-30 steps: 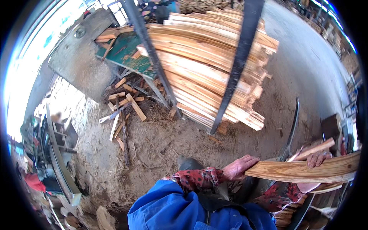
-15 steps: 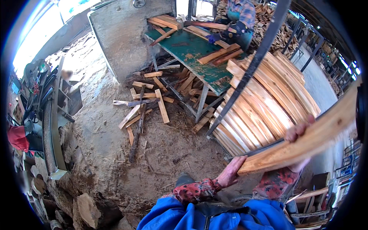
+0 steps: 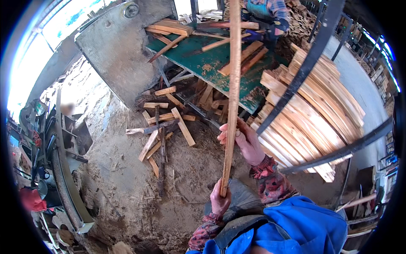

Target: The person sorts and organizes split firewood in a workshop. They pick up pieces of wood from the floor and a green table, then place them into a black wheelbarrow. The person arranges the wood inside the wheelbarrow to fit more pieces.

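A long wooden board (image 3: 232,91), seen nearly edge-on, stands upright in front of me and runs past the top of the view. My left hand (image 3: 220,198) is closed round its lower end. Higher up, my right hand (image 3: 245,139) grips the same board, thumb on the near side and fingertips showing at its left edge. To the right of my right hand lies a large stack of pale sawn boards (image 3: 311,116) inside a dark metal frame (image 3: 302,70). Behind the board is a green worktable (image 3: 198,63) with sawdust and several planks on it.
Offcuts (image 3: 183,127) lie heaped on the sawdust-covered ground by the table's legs. Across the table a person in a plaid shirt (image 3: 277,10) handles wood with gloved hands. A large grey panel (image 3: 131,51) stands at the table's left. Machinery with a metal rail (image 3: 63,169) is at far left.
The board has swung from lying out to my right to standing upright before me. Both hands moved left with it, still holding it. My view has turned slightly.
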`<state>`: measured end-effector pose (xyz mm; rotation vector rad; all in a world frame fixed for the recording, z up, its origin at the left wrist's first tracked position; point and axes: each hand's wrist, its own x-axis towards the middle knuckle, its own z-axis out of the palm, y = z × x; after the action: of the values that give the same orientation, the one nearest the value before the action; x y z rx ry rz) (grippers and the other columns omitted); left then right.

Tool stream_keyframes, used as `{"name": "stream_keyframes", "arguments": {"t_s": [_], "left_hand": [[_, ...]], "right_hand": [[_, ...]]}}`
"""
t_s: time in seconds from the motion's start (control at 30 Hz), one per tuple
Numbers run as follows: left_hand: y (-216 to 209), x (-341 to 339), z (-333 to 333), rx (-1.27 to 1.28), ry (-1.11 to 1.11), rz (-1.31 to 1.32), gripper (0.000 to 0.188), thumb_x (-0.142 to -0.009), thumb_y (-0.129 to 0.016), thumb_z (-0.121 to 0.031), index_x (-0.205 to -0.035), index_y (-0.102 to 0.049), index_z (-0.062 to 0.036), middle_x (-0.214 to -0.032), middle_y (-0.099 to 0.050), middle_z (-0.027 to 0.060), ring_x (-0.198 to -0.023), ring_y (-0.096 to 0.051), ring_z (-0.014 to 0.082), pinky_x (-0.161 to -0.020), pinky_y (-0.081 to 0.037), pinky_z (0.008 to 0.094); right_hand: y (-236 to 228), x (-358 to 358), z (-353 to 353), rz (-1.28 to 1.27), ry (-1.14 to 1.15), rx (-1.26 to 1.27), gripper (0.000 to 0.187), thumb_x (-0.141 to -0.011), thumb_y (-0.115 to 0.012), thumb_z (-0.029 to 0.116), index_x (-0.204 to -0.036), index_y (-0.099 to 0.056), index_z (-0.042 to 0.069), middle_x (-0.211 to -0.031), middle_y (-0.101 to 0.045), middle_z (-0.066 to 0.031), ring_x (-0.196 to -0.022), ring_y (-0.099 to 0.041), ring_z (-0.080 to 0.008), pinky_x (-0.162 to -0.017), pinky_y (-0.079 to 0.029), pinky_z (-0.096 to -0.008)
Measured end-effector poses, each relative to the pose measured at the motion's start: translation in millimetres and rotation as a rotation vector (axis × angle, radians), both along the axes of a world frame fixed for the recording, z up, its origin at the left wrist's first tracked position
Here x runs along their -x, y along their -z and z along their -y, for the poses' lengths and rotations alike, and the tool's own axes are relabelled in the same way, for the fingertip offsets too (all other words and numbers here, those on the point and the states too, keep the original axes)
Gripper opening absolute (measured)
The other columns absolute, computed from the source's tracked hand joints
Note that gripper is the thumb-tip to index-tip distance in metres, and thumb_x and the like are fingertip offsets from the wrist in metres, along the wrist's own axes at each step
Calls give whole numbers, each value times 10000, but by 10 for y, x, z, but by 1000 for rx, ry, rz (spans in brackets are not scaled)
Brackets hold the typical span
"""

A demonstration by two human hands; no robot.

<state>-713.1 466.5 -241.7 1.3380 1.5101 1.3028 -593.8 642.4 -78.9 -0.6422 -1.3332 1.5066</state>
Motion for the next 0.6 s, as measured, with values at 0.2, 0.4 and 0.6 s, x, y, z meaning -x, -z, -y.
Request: {"name": "stream_keyframes", "arguments": {"t_s": [0.2, 0.4, 0.6], "left_hand": [[22, 259, -878, 231, 177, 289, 381, -851, -648, -22, -1226, -593, 14, -976, -706, 120, -922, -676, 201, -809, -528, 317], [-458, 495, -1803, 371, 322, 896, 320, -863, -646, -58, -1162, -631, 53, -995, -691, 109, -872, -663, 204, -775, -553, 346], [-635, 951, -2621, 438, 407, 949, 298, -883, -631, -83, -1142, -617, 64, -1012, -687, 130, -891, -665, 225, -802, -549, 359]], "right_hand": [[356, 336, -1137, 109, 141, -50, 622, -973, -602, 176, -1455, -290, -63, -1358, -491, -89, -1177, -512, -129, -999, -418, -263], [280, 522, -2253, 226, 60, -24, 574, -925, -556, 9, -1438, -318, -87, -1405, -457, -140, -1230, -495, -166, -1040, -402, -295], [473, 941, -3014, 104, 100, 18, 552, -927, -505, -20, -1437, -316, -115, -1411, -463, -147, -1238, -499, -167, -1043, -403, -290]]}}
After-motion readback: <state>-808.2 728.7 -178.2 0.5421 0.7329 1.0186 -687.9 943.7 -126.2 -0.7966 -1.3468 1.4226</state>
